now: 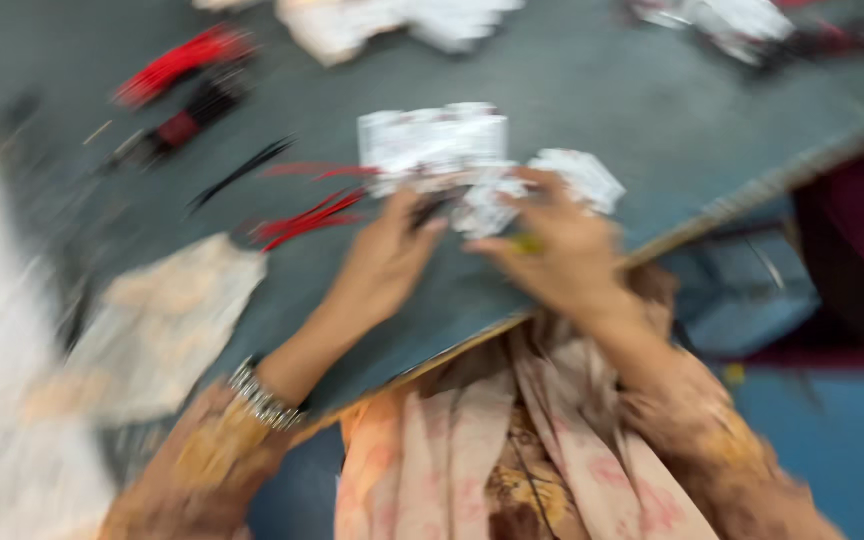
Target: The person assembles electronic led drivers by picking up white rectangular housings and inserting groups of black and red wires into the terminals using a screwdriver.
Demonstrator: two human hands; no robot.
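even, bright lighting; no hard shadows or glare. heavy motion blur across the whole frame, strongest at left edge.

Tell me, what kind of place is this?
Probably a small workshop for hand assembly. A dark worktable holds bundles of red wires and stacks of small white packets, which both hands are sorting. The picture is blurry.
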